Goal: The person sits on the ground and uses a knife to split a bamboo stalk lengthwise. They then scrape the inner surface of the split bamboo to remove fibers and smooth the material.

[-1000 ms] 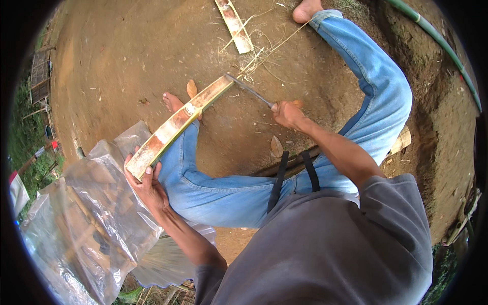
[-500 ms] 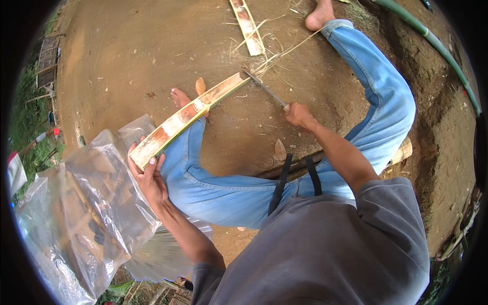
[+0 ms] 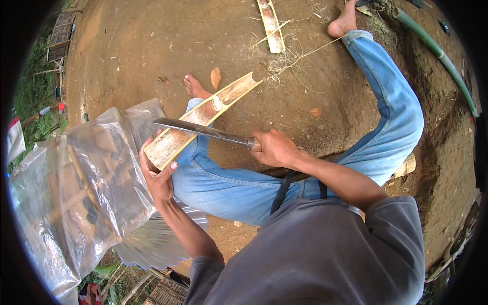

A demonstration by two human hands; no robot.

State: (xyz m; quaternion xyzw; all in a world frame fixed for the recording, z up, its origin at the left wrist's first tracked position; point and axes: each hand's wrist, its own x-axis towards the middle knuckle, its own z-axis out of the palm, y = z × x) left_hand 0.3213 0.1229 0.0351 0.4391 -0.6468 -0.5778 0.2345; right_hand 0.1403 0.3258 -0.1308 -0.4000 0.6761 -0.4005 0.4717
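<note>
My left hand [image 3: 159, 178] grips the near end of a split bamboo half [image 3: 235, 91], thumb on one edge and fingers round the other. Its hollow inner side faces up, and it slants away over my left leg toward the middle of the ground. In my right hand [image 3: 277, 148] is a machete [image 3: 203, 130], held by its wooden handle. The long dark blade points left and lies across the bamboo, close to my left hand. Whether the blade touches the bamboo I cannot tell.
Another split bamboo half [image 3: 273, 30] lies on the dirt ahead, beside thin bamboo shavings [image 3: 284, 63]. Clear plastic sheeting [image 3: 86, 173] covers things at my left. A green bamboo pole [image 3: 432, 46] lies at the far right. Dry leaves [image 3: 215, 78] are scattered about.
The machete has swung from the bamboo's far end back toward my left hand, its blade now crossing the bamboo. My left hand still holds the near end.
</note>
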